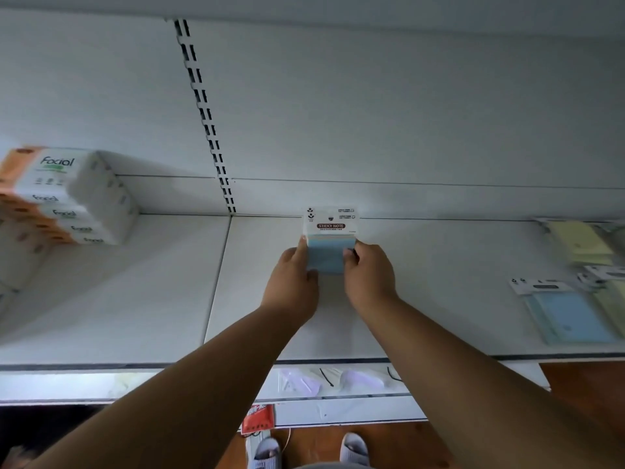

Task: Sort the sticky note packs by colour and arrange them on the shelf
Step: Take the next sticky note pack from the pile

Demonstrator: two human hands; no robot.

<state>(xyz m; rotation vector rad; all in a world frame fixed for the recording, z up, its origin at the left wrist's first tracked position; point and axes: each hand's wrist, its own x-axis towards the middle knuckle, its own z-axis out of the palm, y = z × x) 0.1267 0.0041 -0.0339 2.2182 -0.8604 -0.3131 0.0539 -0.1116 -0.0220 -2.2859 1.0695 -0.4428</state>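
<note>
A blue sticky note pack (328, 252) with a white "STICKY NOTE" header card stands upright at the back of the white shelf (439, 299), against the back panel. My left hand (293, 282) grips its left edge and my right hand (367, 275) grips its right edge. At the shelf's right end lie more packs: a blue pack (571, 316) near the front, a yellow pack (581, 242) further back, and a pale green pack (614, 306) at the frame edge.
Stacked facial tissue packs (67, 198) sit on the shelf's left section. A slotted upright (206, 120) divides the back panels. A lower shelf (338, 384) holds pale purple items. A red tag (257, 419) hangs below. My grey slippers (353, 448) stand on brown floor.
</note>
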